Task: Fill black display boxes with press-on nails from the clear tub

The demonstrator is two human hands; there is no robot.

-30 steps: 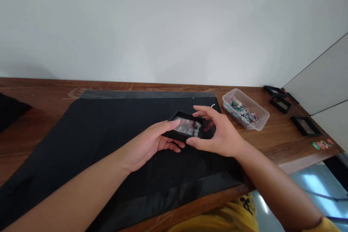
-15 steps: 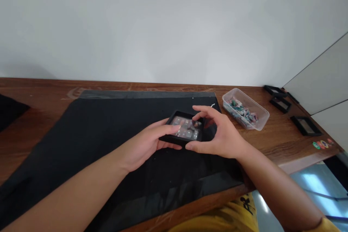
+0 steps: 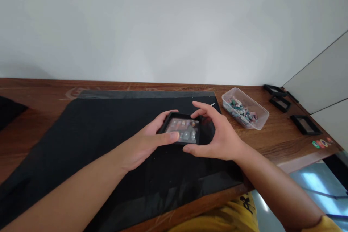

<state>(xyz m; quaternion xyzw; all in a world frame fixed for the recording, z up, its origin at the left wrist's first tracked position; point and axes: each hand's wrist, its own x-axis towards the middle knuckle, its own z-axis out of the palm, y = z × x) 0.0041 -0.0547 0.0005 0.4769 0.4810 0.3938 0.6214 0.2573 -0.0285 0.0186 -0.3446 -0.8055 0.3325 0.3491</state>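
Observation:
A small black box frame (image 3: 187,129) is held above the black mat, its clear front facing up and tilted. Behind the front sit several small shiny pieces, too small to name. My left hand (image 3: 152,137) grips the frame from the left, thumb on the clear front and fingers behind the left edge. My right hand (image 3: 217,136) is curved about the frame's right side. Its fingertips touch the upper right corner and its thumb lies at the lower right corner, with a gap between palm and frame.
A black mat (image 3: 114,116) covers much of the wooden table (image 3: 274,134). To the right stands a clear plastic tub (image 3: 261,114) of small wrapped pieces. Farther right lie black frames (image 3: 306,125) and several round stickers (image 3: 320,144). A white wall (image 3: 163,25) rises behind.
The frame has tilted so that its clear front shows more fully, and it has shifted slightly left. My left fingers now show along its upper left edge; my right thumb has moved slightly left.

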